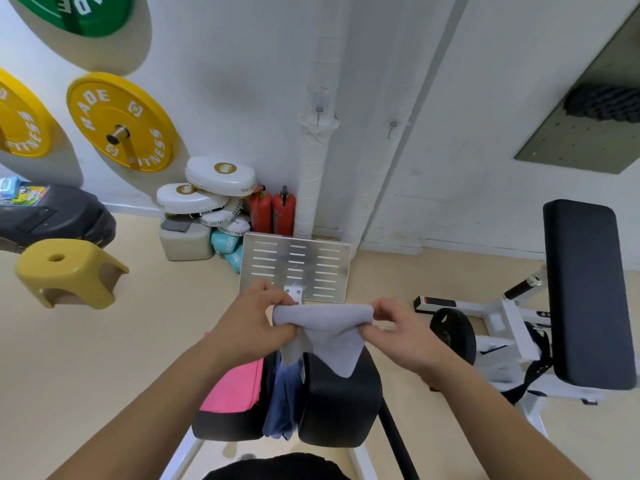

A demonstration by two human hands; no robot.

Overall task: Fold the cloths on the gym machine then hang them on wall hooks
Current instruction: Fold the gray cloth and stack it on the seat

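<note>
Where the white wall fills the far left of the view, yellow weight plates (119,123) hang on pegs below a green plate (79,12), and a yellow stool (69,271) stands on the tan floor beneath them. Further right, white boxing pads (207,188) are stacked against the wall, with two red fire extinguishers (273,209) just beside them. A slotted metal footplate (294,268) stands in front of the extinguishers. A pink cloth (235,386) lies on the machine's left roller pad (225,427). A blue cloth (284,400) hangs in the gap between that pad and the right roller pad (339,403). The left hand (252,317) pinches the left end of the grey cloth (325,327), fingers curled round its edge. The grey cloth is held in the air above the roller pads. It is doubled over along its top, and its lower corner hangs down in front of the right pad. The right hand (405,330) pinches the cloth's right end between thumb and fingers. Two wall hooks are fixed higher up: one (319,110) on the wrapped pipe and one (392,126) on the wall to its right, both well apart from the cloth. A black weight disc (453,334) sits on a white frame, and a long black bench pad (588,292) stands at far right.
</note>
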